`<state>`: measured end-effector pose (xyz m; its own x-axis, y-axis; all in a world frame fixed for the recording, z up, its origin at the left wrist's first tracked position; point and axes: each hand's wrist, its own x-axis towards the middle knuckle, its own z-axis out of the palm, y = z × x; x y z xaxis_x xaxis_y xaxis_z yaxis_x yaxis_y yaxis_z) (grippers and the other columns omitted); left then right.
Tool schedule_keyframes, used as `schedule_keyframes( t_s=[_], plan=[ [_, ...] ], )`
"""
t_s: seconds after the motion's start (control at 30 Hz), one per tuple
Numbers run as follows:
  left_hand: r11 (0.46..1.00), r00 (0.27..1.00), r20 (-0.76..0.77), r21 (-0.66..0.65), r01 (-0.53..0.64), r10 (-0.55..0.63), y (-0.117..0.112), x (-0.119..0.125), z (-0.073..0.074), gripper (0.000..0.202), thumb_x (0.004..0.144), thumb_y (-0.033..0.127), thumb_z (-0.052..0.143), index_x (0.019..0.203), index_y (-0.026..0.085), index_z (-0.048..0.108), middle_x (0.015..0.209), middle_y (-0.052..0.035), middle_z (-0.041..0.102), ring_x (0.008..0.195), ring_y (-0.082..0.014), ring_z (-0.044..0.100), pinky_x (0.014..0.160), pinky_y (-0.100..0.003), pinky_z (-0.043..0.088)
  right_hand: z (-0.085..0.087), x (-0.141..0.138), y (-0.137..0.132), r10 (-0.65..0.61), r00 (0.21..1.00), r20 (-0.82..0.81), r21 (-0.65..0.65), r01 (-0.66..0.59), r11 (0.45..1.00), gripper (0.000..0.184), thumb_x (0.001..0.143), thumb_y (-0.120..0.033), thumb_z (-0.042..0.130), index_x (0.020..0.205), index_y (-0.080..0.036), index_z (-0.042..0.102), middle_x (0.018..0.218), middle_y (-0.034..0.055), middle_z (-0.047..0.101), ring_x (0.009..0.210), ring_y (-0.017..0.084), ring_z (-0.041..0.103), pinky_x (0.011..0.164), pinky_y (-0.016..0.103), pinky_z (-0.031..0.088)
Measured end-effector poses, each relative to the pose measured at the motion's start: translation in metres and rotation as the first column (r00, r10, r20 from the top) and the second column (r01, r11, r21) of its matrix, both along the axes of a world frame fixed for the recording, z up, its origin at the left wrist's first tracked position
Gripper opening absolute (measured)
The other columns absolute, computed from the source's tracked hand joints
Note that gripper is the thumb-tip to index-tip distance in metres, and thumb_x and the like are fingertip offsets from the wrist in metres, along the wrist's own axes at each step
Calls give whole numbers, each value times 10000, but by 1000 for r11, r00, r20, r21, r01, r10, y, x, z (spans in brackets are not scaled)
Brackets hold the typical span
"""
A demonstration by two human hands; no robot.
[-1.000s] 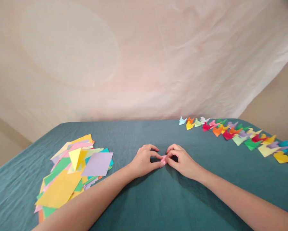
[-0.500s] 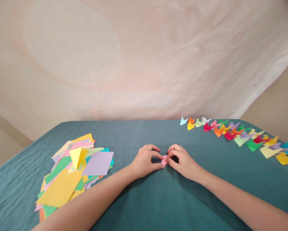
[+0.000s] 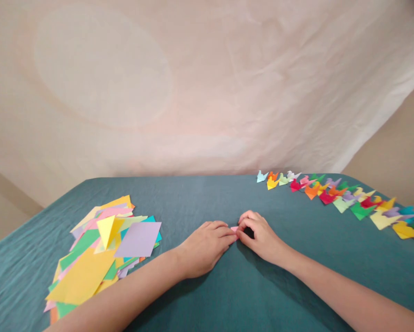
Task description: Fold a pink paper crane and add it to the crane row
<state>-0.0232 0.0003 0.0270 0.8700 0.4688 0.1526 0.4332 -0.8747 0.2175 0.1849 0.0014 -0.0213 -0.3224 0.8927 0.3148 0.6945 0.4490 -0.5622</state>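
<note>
A small folded piece of pink paper lies on the teal tablecloth between my two hands, mostly covered by fingers. My left hand is turned palm down, its fingers together and their tips pressing on the left part of the paper. Thumb and index finger of my right hand pinch the right side of the same paper, the other fingers curled above. How the paper is folded cannot be made out under the fingertips.
To the left lies a loose pile of coloured paper squares, with a lilac sheet and a folded yellow piece on top. Several folded paper birds stand in rows along the right. A pale cloth hangs behind the table.
My left hand has rolled from a thumb-and-finger pinch to palm down, its fingers now over the pink paper. My right hand keeps its pinch. The view has shifted slightly.
</note>
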Motion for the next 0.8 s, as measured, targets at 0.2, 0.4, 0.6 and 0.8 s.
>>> schedule_keyframes(
  t_s=[0.2, 0.4, 0.6, 0.8],
  plan=[
    [999, 998, -56, 14, -40, 41, -13, -6, -7, 403, 921, 279, 398, 1314, 193, 383, 1282, -68, 488, 1208, -219, 396, 1020, -367, 307, -2, 0, 0, -1, 1000, -13, 1, 1, 1000, 77, 793, -216, 568, 719, -207, 587, 886, 24, 557, 842, 176, 521, 766, 342, 385],
    [998, 996, -67, 19, -55, 56, -15, -9, -7, 435, 909, 358, 428, 1312, 200, 388, 1270, -78, 487, 1196, -236, 399, 1012, -380, 312, -3, 1, 0, -10, 1000, -19, -1, 10, 1000, 74, 791, -218, 572, 719, -209, 590, 899, 29, 554, 860, 183, 525, 777, 347, 392],
    [998, 997, -44, 36, -60, 62, -16, -7, -8, 433, 911, 381, 417, 1301, 196, 399, 1238, -85, 511, 1182, -227, 422, 1012, -378, 299, -4, 1, 0, -10, 1000, -13, 8, 10, 1000, 70, 800, -222, 559, 735, -211, 580, 904, 35, 557, 871, 190, 524, 782, 357, 392],
    [997, 997, -47, 49, -58, 60, -16, -6, -8, 442, 907, 396, 418, 1295, 184, 404, 1234, -89, 517, 1183, -228, 427, 1017, -378, 289, -3, -1, -2, -21, 1000, 5, 23, 21, 1000, 62, 796, -202, 554, 736, -209, 568, 903, 29, 556, 865, 184, 522, 773, 351, 385]
  ],
)
